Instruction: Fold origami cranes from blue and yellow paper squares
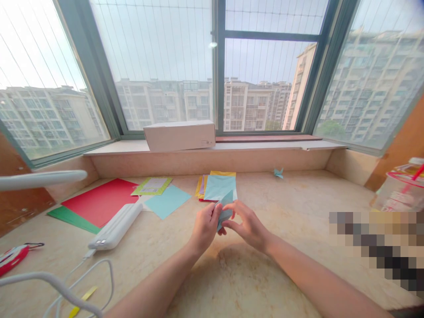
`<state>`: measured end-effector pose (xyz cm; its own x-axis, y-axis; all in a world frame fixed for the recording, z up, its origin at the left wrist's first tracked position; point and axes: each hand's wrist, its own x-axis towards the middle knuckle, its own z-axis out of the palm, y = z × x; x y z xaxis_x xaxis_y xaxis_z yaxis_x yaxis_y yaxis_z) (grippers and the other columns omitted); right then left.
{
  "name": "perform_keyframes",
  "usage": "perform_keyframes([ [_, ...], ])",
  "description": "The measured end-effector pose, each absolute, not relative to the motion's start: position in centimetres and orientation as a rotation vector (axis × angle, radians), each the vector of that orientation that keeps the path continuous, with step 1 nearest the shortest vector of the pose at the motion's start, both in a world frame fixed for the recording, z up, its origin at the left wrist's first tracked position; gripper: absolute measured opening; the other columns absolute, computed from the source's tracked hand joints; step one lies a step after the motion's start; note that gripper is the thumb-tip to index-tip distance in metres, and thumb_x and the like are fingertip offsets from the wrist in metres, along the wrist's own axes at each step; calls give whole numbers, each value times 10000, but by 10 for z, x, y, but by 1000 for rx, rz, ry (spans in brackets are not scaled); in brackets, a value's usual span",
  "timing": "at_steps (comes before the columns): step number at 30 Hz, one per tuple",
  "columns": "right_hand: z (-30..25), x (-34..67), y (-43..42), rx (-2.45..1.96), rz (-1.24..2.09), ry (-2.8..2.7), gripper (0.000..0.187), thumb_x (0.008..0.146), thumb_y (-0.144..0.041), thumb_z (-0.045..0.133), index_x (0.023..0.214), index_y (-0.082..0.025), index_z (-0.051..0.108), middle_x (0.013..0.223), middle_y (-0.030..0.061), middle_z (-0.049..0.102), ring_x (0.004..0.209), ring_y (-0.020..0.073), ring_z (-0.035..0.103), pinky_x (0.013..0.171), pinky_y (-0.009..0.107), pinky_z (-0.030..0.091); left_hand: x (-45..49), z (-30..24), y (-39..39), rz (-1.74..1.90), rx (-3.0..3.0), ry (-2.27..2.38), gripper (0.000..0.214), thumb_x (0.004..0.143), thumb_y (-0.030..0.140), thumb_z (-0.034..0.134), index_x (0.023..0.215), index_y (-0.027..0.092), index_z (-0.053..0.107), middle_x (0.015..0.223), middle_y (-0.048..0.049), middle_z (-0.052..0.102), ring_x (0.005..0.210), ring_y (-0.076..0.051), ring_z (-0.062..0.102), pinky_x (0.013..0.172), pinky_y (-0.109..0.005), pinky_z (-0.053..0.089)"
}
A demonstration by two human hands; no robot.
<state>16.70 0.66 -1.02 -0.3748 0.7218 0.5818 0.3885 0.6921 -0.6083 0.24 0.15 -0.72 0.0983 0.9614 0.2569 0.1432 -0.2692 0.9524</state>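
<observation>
A folded piece of light blue paper (226, 204) is held up between both hands above the stone counter. My left hand (206, 223) grips its left side, with the thumb pressed on the paper. On the right side, my right hand (247, 223) pinches the paper, thumb below and fingers above. Part of the lower fold is hidden behind the fingers. Just behind the hands lies a stack of coloured paper (220, 185), with a light blue sheet on top and yellow ones showing underneath. Farther right at the back is a small folded blue paper shape (278, 173).
At left lie red paper (102, 201), green paper (74, 218), a blue sheet (168, 201), a white power bank (115, 226) with a cable (111, 274), and a red and white tool (15, 259). A white box (180, 136) sits on the sill. A plastic cup (399, 187) stands right.
</observation>
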Motion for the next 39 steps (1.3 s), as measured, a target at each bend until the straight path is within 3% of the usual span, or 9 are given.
perform_keyframes([
  [4,-11,167,11,-874,434,-1957,169,909,-346,617,1011,-227,681,849,23,642,728,165,616,730,306,507,2,-12,7,1165,1475,1024,488,875,642,465,796,161,500,595,9,622,367,-137,617,316,-169,385],
  [11,-11,168,14,-981,501,-1832,299,984,-392,442,913,-208,667,684,15,687,624,174,655,607,276,500,7,-5,1,1084,1432,875,453,834,576,589,961,146,522,824,-37,664,464,-130,663,421,-200,476],
  [17,-14,170,17,-1005,613,-1763,209,954,-375,477,1066,-220,562,658,-12,678,556,175,670,543,266,502,8,-6,0,1083,1443,909,396,790,453,699,977,143,538,796,-23,659,483,-116,644,453,-204,480],
  [21,-16,172,20,-1056,418,-1797,211,926,-308,523,1119,-223,520,698,-12,660,627,189,664,630,311,534,6,-8,2,1114,1432,880,419,808,489,667,989,123,571,747,-23,655,507,-135,661,477,-219,498],
  [24,-17,174,20,-1034,152,-1878,181,892,-230,573,1071,-230,595,1041,86,655,967,244,648,851,408,534,5,-8,2,1125,1378,913,456,835,508,630,1069,119,584,782,-46,681,576,-165,699,547,-256,547],
  [29,-14,176,16,-1001,-186,-2031,366,871,-79,556,1153,-285,665,1484,119,376,1286,312,457,998,515,435,4,-8,4,1139,1174,1003,356,884,452,581,998,115,600,842,-85,711,671,-202,725,681,-335,582],
  [31,-13,176,13,-916,-231,-2144,399,874,-43,534,1149,-292,679,1497,100,389,1312,299,435,1009,495,423,2,-10,6,1176,1115,987,329,874,424,593,970,110,615,863,-93,717,714,-208,718,720,-347,572],
  [33,-12,174,11,-809,-218,-2280,366,875,-47,540,1116,-276,693,1407,83,521,1279,271,474,1032,476,400,1,-12,9,1231,1087,959,323,842,410,626,946,104,641,856,-86,716,737,-199,698,724,-325,551],
  [39,-14,169,9,-736,-277,-2394,201,967,-213,512,1088,-232,671,1199,84,676,1062,230,609,1029,503,350,1,-15,9,1251,942,893,329,743,396,715,883,103,664,752,-37,679,686,-149,630,669,-258,502],
])
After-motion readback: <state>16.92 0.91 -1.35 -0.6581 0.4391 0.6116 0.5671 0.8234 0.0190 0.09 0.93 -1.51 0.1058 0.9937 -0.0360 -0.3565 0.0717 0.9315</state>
